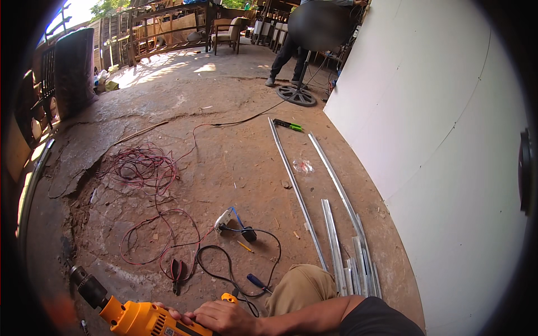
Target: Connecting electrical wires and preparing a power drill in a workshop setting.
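Dusty concrete floor stretches out, strewn with red wire and metal strips beside a white panel. Low in view, one hand, which side I cannot tell, reaches left, forearm level, fingers wrapped on a yellow drill just above the floor. Pliers lie near.

I count one yellow drill, one pair of pliers, one blue-handled screwdriver, one green-handled tool and one white socket. Two long metal rails lie apart, beside one bundle of shorter rails. I see one white board and one person standing.
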`<act>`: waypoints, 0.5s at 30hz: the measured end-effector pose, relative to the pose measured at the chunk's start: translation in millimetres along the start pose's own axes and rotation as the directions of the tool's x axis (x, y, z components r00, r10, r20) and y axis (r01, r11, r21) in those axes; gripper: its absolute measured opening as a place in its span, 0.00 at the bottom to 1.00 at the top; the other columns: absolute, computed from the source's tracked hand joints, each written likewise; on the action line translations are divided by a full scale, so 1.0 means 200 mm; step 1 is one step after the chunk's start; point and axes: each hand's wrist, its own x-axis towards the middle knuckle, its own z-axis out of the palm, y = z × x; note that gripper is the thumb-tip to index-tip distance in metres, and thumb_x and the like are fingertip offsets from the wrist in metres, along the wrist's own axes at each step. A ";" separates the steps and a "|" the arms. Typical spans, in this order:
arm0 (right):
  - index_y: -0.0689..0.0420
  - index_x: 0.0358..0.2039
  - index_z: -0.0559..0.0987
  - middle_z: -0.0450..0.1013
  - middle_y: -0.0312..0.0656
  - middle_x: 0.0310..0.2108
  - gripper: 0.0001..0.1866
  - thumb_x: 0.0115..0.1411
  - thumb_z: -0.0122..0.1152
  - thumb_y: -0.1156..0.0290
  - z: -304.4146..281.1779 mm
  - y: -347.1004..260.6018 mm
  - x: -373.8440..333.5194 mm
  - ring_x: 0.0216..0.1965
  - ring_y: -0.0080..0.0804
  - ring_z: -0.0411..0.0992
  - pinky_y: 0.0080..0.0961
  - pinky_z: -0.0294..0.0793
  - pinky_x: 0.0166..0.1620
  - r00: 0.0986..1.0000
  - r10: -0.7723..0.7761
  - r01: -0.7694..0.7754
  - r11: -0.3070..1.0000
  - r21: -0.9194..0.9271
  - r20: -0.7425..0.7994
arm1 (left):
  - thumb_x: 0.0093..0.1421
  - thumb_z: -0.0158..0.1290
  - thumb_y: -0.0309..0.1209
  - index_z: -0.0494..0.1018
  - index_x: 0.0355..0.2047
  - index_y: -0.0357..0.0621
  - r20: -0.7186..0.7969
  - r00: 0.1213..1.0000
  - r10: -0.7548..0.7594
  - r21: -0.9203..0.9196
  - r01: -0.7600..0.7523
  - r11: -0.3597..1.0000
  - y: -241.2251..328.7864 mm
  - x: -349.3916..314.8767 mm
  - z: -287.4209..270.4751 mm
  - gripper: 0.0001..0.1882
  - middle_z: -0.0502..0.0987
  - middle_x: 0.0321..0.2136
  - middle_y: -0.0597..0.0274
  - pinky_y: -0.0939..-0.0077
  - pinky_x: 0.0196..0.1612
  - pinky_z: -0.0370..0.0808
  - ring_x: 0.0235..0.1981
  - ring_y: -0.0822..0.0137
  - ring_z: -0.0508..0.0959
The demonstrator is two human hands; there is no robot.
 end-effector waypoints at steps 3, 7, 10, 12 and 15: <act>0.61 0.33 0.75 0.72 0.45 0.29 0.14 0.45 0.61 0.68 0.01 0.01 0.00 0.32 0.44 0.73 0.35 0.71 0.33 1.000 -0.011 0.011 1.000 0.022 -0.019 | 0.46 0.71 0.45 0.49 0.67 0.45 0.022 1.000 -0.015 0.012 0.014 1.000 0.01 0.01 0.02 0.55 0.63 0.59 0.54 0.50 0.67 0.57 0.62 0.49 0.64; 0.61 0.33 0.75 0.73 0.46 0.29 0.15 0.45 0.61 0.68 0.02 0.01 -0.01 0.31 0.44 0.74 0.35 0.71 0.33 0.999 -0.017 0.018 1.000 0.022 -0.036 | 0.46 0.70 0.45 0.49 0.67 0.46 0.042 0.999 -0.028 0.032 0.026 0.999 0.02 0.02 0.02 0.55 0.63 0.59 0.54 0.50 0.67 0.56 0.62 0.50 0.63; 0.60 0.31 0.75 0.72 0.46 0.26 0.15 0.41 0.62 0.68 0.03 0.03 -0.03 0.29 0.45 0.73 0.36 0.71 0.32 0.998 -0.027 0.030 0.998 0.057 -0.054 | 0.46 0.71 0.45 0.48 0.68 0.46 0.047 0.998 -0.050 0.020 0.049 0.999 0.02 0.04 0.06 0.56 0.63 0.59 0.54 0.51 0.67 0.56 0.62 0.50 0.64; 0.60 0.28 0.74 0.71 0.46 0.24 0.15 0.38 0.62 0.68 0.05 0.02 -0.04 0.28 0.45 0.73 0.36 0.70 0.32 1.000 -0.019 0.019 0.997 0.073 0.007 | 0.45 0.71 0.45 0.48 0.68 0.45 -0.040 0.962 0.269 -0.522 -0.249 0.816 -0.21 0.11 0.19 0.57 0.63 0.59 0.53 0.51 0.68 0.56 0.62 0.50 0.64; 0.59 0.25 0.73 0.70 0.46 0.22 0.14 0.35 0.62 0.67 0.00 0.03 -0.04 0.27 0.45 0.72 0.37 0.70 0.31 0.999 -0.035 0.036 0.996 0.077 -0.021 | 0.45 0.71 0.46 0.47 0.68 0.43 -0.061 0.965 0.254 -0.521 -0.248 0.817 -0.06 0.06 0.05 0.58 0.63 0.59 0.52 0.51 0.68 0.55 0.61 0.50 0.64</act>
